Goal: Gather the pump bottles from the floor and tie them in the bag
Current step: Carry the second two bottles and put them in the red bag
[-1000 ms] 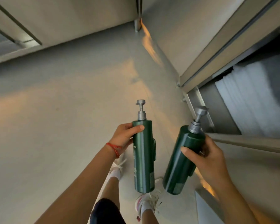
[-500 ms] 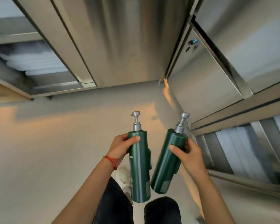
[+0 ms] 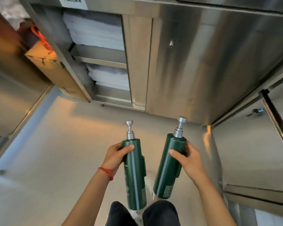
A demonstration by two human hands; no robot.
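Note:
I hold two dark green pump bottles with silver pump heads upright in front of me, above the floor. My left hand (image 3: 117, 154) grips the upper part of the left bottle (image 3: 135, 176), which bears white lettering. My right hand (image 3: 187, 158) grips the upper part of the right bottle (image 3: 167, 170), which tilts slightly right. The two bottles are apart. A red string bracelet sits on my left wrist. No bag is in view.
A steel cabinet (image 3: 194, 62) stands ahead, with folded white towels (image 3: 98, 31) on open shelves at its left. A cardboard box (image 3: 55, 72) leans beside it. More steel cabinet fronts (image 3: 255, 152) line the right side. Beige floor (image 3: 55, 152) lies below; my knees show at the bottom.
The view has swung up and round from the floor to the cabinet with towels. The two bottles have moved apart and stand more upright; both hands keep their grip.

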